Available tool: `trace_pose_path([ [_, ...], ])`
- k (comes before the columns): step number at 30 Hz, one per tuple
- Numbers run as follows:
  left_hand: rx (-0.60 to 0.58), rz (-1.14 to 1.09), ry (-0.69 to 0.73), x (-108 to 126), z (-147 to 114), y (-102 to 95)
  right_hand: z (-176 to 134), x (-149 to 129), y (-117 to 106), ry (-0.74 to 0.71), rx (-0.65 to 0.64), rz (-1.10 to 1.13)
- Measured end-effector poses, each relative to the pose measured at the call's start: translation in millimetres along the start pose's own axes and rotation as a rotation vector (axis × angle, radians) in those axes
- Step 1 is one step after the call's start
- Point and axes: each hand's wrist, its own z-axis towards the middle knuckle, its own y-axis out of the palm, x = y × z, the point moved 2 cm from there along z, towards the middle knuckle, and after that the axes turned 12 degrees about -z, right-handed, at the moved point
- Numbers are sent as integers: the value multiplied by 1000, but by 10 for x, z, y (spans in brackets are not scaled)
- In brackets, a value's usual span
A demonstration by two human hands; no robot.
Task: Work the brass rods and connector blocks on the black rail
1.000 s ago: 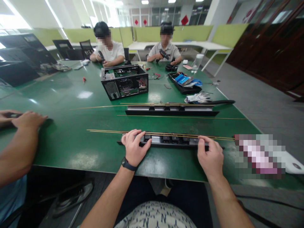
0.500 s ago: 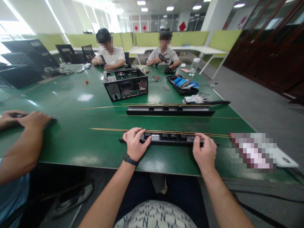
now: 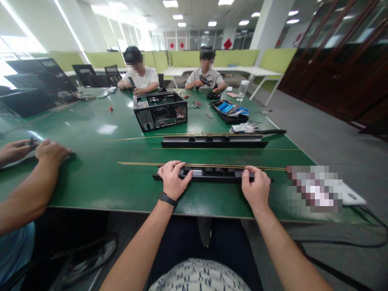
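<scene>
A long black rail [image 3: 206, 176] with dark blocks along its channel lies crosswise before me. Thin brass-coloured rods [image 3: 139, 163] run along its far side and reach past both ends. My left hand [image 3: 174, 178], a dark band at its wrist, is closed over the rail's left part, fingers across the rods and thumb on the near side. Near the rail's right end my right hand [image 3: 257, 186] is closed on it, fingers curled, fingertips by the rods. The undersides of both grips are hidden. Farther off lies a second black rail [image 3: 212, 144] with rods along it.
An open computer case [image 3: 162, 111] stands beyond the rails. A black tray [image 3: 227, 115] with blue items and white gloves [image 3: 245, 128] lie to its right. A blurred-out flat object [image 3: 313, 188] is at the right. A co-worker's hands [image 3: 50, 153] are at the left; two people sit opposite.
The view has tilted up slightly and shifted. Both my hands keep their places on the rail. The co-worker's hands at the left have moved a little.
</scene>
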Motion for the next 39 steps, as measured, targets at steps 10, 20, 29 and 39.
trace_pose_path([
  [10, 18, -18, 8, 11, 9, 3, 14, -19, -9, -8, 16, -19],
  [20, 7, -16, 19, 13, 3, -10, 3, 7, 2, -38, 32, -32],
  [29, -11, -20, 18, 12, 9, -26, -4, 25, 21, -36, 27, -32],
  [39, -17, -8, 41, -14, -4, -17, -23, 41, 32, -45, 16, -33],
])
